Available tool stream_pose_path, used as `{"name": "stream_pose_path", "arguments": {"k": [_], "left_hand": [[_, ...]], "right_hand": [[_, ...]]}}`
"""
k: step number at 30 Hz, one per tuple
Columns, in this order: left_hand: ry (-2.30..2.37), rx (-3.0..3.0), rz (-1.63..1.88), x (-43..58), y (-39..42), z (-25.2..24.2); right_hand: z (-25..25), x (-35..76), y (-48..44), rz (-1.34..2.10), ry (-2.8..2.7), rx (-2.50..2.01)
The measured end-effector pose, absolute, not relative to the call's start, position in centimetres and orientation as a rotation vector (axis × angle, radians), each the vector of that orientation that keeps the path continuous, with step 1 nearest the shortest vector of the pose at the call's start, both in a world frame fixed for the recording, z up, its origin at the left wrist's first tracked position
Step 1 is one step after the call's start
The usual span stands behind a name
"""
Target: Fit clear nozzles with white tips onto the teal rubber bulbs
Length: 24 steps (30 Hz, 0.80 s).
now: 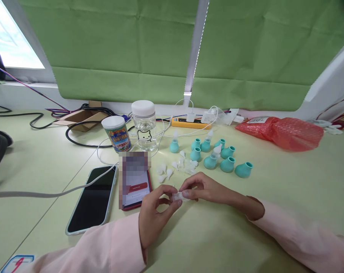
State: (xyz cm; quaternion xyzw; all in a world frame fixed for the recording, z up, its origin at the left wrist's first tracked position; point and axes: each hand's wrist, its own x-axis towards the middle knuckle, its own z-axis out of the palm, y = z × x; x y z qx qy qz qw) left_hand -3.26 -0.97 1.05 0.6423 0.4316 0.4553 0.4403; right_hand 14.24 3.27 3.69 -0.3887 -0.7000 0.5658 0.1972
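My left hand (160, 210) and my right hand (202, 187) meet at the middle of the table, fingers closed on one small clear plastic tube (177, 196). The left pinches its left end between thumb and fingers; the right grips its other end, partly hiding it. Just beyond lie several loose white cone-shaped tips (169, 173) and clear plastic pieces (182, 163). Behind and to the right stand several teal rubber bulbs (243, 170) with open necks. A few carry clear tubes with white tips, such as the assembled nasal aspirator (212, 160).
Left of my hands lie a propped phone (136, 189) and a dark-screened phone (93, 199) crossed by a cable. Farther back are a noodle cup (117, 134), a clear jar (145, 129), an orange power strip (186, 123), a cardboard box (83, 119) and a red plastic bag (283, 132).
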Motion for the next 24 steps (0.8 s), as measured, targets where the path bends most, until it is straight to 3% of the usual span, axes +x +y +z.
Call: {"name": "stream_pose_path", "arguments": {"k": [8, 24], "left_hand": [[1.073, 1.654, 1.128, -3.3, -1.0, 1.0], [1.04, 1.648, 1.136, -3.3, -1.1, 1.3]], "right_hand": [[3.0, 14.1, 3.5, 1.768, -1.785, -1.035], [2.1, 13.9, 3.3, 1.755, -1.749, -1.052]]}}
